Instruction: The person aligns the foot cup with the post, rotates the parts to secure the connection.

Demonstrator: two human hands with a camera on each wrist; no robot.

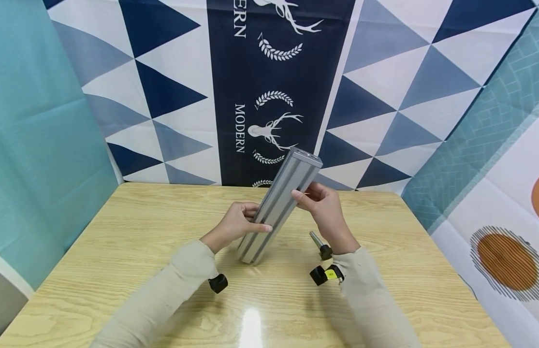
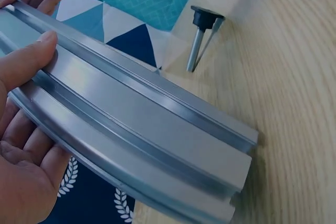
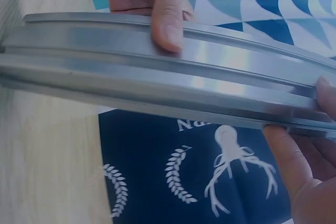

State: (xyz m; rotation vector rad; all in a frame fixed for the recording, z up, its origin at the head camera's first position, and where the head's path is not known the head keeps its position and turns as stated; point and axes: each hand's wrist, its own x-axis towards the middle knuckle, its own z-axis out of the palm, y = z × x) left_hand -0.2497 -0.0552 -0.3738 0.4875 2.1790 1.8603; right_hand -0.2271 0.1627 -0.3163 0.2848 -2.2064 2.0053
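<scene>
A grey aluminium extrusion profile (image 1: pixel 280 205) with lengthwise slots stands tilted, its upper end leaning right and its lower end at the tabletop. My left hand (image 1: pixel 235 224) grips it around the lower middle, thumb across the front face and fingers behind. Higher up, my right hand (image 1: pixel 326 212) holds the opposite edge, thumb on the front. The left wrist view shows the slotted face of the profile (image 2: pixel 131 103) and its lower end against the wood. Both thumbs show on the profile (image 3: pixel 220 82) in the right wrist view.
A metal rod with a black knob-like end (image 1: pixel 325 250), perhaps a foot, lies on the wooden table (image 1: pixel 143 256) beside my right wrist. Behind the table hangs a patterned cloth (image 1: pixel 182 121); teal cloth (image 1: pixel 43 135) covers the left side.
</scene>
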